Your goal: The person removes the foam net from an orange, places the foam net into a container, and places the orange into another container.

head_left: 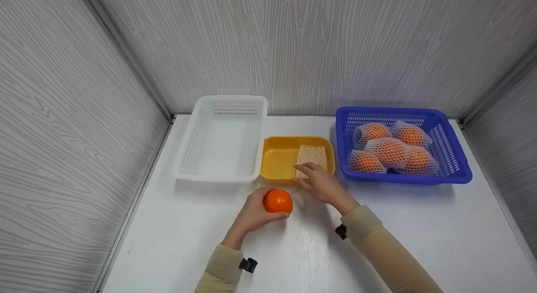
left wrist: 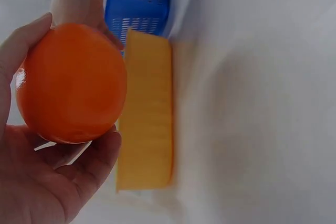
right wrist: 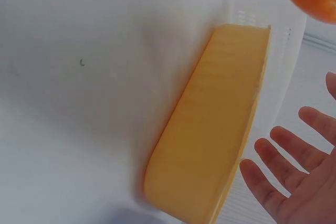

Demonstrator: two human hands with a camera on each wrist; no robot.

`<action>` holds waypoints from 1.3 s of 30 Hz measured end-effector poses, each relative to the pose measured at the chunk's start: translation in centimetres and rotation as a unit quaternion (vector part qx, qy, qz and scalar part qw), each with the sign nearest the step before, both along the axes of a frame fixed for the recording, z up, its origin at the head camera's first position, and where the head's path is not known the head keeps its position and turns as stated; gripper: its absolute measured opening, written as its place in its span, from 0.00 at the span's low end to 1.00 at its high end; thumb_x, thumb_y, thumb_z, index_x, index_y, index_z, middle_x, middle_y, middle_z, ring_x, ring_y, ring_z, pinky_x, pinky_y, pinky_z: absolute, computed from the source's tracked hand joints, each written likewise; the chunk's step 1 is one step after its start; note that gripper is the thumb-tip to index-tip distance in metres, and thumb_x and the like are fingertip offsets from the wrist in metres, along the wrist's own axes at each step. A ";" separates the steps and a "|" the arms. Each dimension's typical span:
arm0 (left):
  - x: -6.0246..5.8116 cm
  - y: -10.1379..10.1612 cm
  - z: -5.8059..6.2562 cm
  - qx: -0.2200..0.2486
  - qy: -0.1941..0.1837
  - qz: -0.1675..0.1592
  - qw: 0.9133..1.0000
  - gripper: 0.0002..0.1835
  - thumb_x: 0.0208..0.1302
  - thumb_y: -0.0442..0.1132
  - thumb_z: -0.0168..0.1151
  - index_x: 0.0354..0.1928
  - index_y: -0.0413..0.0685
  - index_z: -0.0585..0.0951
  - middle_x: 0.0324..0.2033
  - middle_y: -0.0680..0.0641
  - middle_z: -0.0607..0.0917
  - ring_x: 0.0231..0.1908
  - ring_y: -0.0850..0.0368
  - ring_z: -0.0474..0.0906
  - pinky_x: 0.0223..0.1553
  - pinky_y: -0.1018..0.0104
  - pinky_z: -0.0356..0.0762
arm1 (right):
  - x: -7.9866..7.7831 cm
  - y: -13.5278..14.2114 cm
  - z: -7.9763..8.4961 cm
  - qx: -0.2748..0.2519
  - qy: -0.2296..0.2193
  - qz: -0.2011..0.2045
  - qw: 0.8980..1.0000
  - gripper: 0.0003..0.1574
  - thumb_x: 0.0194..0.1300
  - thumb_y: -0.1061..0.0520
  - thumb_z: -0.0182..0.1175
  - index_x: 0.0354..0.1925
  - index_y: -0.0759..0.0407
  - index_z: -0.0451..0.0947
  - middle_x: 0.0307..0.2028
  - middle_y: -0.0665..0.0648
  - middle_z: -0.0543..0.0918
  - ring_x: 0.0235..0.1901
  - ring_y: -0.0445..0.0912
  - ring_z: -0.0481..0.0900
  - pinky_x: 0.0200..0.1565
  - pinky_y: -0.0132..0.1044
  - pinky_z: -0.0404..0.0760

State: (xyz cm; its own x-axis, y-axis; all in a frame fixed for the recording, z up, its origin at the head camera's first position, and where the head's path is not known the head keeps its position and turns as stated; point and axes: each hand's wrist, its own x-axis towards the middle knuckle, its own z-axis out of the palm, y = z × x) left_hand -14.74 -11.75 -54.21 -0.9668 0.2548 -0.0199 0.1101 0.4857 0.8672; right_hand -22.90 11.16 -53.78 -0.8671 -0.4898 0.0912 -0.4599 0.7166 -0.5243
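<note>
Orange in the left hand, net sleeve under the right hand

Largest is the white table. A white basket stands to the left, a blue basket with netted fruit to the right; between them sits the smaller yellow tray.

The right hand is the nearer to the sleeve: it reaches over the tray's near rim, fingers spread apart and gripping nothing. The head view sets its fingertips over the sleeve's left edge; the right wrist view does not show the sleeve, so I cannot tell whether they touch it. The left hand, lower left, has fingers and thumb clamped round the orange.

That orange, round with no clear long axis, is just in front of the tray, to the left of the right fingertips and closer to the person. The sleeve lies flat in the tray's right part, its longer run seemingly front to back; that direction, I judge, matters most.
</note>
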 end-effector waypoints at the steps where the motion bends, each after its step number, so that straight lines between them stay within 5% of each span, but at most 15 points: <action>1: -0.1 -0.4 0.5 0.002 0.005 0.005 1.000 0.41 0.47 0.55 0.78 0.62 0.48 0.72 0.55 0.48 0.77 0.50 0.51 0.74 0.51 0.52 0.75 | 0.1 -0.2 0.2 0.000 -0.005 0.003 1.000 0.30 0.72 0.42 0.56 0.67 0.51 0.72 0.61 0.62 0.74 0.60 0.58 0.71 0.60 0.57 0.69; 11: -1.6 -4.1 4.7 0.010 0.030 0.108 0.994 0.44 0.47 0.52 0.79 0.64 0.42 0.71 0.55 0.47 0.77 0.51 0.49 0.74 0.53 0.50 0.75 | 0.5 -3.2 2.4 -0.039 -0.067 0.034 0.996 0.26 0.71 0.47 0.59 0.63 0.53 0.75 0.55 0.54 0.80 0.50 0.50 0.79 0.52 0.46 0.78; 23: -5.8 -8.0 7.5 -0.033 0.021 0.170 0.985 0.45 0.49 0.52 0.77 0.66 0.42 0.67 0.58 0.40 0.75 0.53 0.45 0.73 0.55 0.49 0.73 | -0.3 -7.5 2.4 -0.072 -0.100 0.061 0.990 0.24 0.69 0.56 0.62 0.60 0.62 0.75 0.51 0.61 0.80 0.46 0.51 0.81 0.49 0.42 0.79; 33: -9.1 -9.9 8.6 -0.056 0.002 0.179 0.982 0.42 0.50 0.51 0.75 0.64 0.42 0.66 0.55 0.39 0.75 0.51 0.44 0.73 0.52 0.49 0.75 | -0.9 -10.3 1.6 -0.112 -0.138 -0.021 0.984 0.35 0.68 0.55 0.63 0.68 0.64 0.65 0.47 0.61 0.80 0.41 0.50 0.80 0.47 0.39 0.81; 39: -10.6 -10.1 9.0 -0.074 -0.003 0.185 0.980 0.43 0.50 0.51 0.75 0.64 0.41 0.66 0.56 0.39 0.72 0.52 0.44 0.71 0.53 0.49 0.74 | -1.3 -11.3 1.2 -0.149 -0.171 -0.066 0.972 0.36 0.69 0.55 0.62 0.69 0.65 0.64 0.46 0.62 0.79 0.39 0.49 0.79 0.45 0.37 0.81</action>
State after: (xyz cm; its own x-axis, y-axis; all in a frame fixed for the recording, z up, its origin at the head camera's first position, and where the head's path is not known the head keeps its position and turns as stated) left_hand -25.36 -21.85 -45.19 -0.9921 -0.1198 -0.0362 -0.1025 0.6124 0.7839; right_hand -24.24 -0.11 -52.58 -0.9254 -0.3678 -0.0915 -0.1371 0.5500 -0.8238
